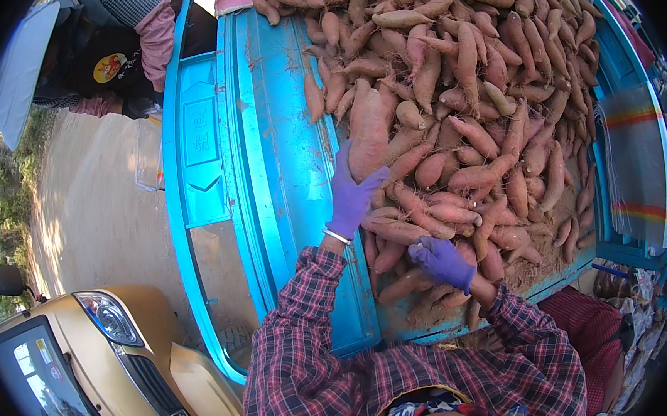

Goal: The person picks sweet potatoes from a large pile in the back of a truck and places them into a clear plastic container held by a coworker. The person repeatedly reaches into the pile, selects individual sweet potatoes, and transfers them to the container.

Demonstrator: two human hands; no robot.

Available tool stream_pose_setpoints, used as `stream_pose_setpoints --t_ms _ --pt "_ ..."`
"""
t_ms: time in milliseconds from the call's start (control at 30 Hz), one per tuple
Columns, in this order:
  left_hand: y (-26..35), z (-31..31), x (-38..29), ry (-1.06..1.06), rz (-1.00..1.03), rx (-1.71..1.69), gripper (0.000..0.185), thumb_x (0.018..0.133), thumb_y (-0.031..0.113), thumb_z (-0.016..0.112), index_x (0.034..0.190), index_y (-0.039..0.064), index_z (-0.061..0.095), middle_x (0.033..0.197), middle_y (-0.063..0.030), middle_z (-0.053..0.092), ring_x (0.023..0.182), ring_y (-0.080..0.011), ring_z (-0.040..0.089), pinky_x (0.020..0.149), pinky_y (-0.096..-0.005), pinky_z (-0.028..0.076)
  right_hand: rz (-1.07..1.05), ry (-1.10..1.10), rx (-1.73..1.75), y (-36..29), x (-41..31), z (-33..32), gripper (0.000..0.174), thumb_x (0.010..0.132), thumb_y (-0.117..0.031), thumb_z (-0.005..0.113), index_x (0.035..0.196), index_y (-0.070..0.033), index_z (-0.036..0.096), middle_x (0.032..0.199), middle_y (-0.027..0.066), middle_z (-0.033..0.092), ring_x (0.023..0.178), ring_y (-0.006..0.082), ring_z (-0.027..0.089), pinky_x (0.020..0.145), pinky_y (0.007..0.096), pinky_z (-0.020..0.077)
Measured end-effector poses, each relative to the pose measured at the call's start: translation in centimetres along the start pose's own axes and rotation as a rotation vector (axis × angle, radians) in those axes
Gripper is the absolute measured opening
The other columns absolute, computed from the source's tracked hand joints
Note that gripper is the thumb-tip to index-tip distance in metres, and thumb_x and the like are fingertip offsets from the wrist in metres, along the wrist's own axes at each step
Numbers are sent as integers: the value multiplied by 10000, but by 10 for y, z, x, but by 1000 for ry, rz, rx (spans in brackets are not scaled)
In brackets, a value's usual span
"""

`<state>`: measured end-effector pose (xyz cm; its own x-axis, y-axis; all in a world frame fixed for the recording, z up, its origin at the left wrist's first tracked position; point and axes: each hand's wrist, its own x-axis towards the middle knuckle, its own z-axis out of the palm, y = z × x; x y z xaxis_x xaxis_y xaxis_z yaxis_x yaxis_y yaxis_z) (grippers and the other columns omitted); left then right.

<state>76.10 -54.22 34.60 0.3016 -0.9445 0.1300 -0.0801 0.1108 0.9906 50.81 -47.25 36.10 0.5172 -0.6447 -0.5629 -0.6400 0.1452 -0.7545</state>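
A large heap of sweet potatoes (468, 65) lies on the soil-strewn bed of a blue metal truck (283, 153). My left hand (356, 198), in a purple glove with a pale bangle at the wrist, grips the lower end of a large sweet potato (367, 130) at the heap's left edge. My right hand (443, 263), also in a purple glove, is lower and to the right, over the near part of the heap. Its fingers are curled, with a small pale tip showing at them; whether it holds a sweet potato cannot be told.
Another person in pink sleeves and a dark apron (120, 60) stands beyond the truck's left side. A gold-coloured vehicle (140, 349) is at the lower left. Clear plastic bags with orange and yellow stripes (638, 169) hang over the blue right side wall.
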Motion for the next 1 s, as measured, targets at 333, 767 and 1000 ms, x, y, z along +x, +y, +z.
stream_pose_setpoints --t_ms 333,767,1000 --pt "-113 -87 2 105 -262 -664 446 1065 236 542 1449 64 395 1360 -176 558 1211 -335 618 1033 -450 537 -308 409 -236 -85 184 -8 466 974 -313 582 1309 5 523 1140 298 653 1091 471 629 915 520 507" --pt "-76 -50 102 -225 -391 -397 663 986 393 633 1469 -26 460 1413 -139 544 1306 -229 520 1090 -347 428 -283 706 643 -68 272 11 434 1032 -110 507 1457 -40 460 974 50 649 751 110 571 636 253 480" --pt "-120 -53 133 -312 -373 -316 549 961 329 722 1386 21 560 1271 -85 626 1147 -190 593 1009 -316 464 -368 574 1050 -53 289 1 430 1010 -80 514 1436 -30 476 965 38 620 706 62 502 612 195 432"
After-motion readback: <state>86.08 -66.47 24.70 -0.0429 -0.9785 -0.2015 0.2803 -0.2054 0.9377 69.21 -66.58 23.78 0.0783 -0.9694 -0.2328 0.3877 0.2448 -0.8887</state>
